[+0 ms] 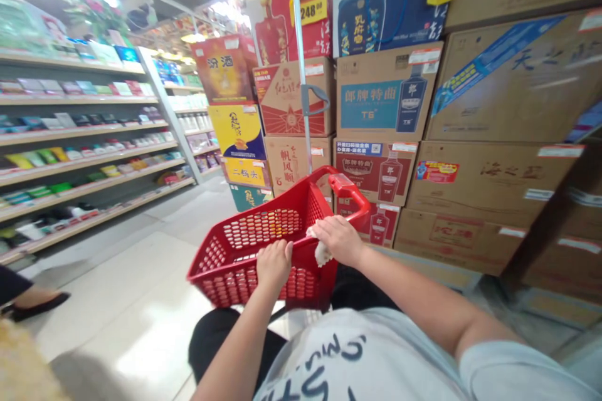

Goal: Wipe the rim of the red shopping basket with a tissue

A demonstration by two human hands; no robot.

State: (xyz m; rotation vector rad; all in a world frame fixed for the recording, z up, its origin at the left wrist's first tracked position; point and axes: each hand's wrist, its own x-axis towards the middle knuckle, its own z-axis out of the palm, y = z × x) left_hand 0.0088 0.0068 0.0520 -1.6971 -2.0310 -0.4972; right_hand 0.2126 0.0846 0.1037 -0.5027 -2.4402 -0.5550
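A red plastic shopping cart (291, 288) with perforated sides stands close in front of my body, its handle at the upper right. My left hand (274, 265) has its fingers wrapped over the cart's near rim. Further right, my right hand (339, 240) rests at the same rim near the handle, fingers curled round a crumpled white cloth or tissue (322, 254) that hangs down outside the cart. The part of the basket that shows has nothing in it.
Stacked cartons (383, 94) rise just beyond the cart and to the right, with a metal pole (301, 44) before them. Shelves of small goods (84, 97) line the left. Another person's foot in a black shoe (40, 307) is at the left edge, on the pale tiled floor (122, 288).
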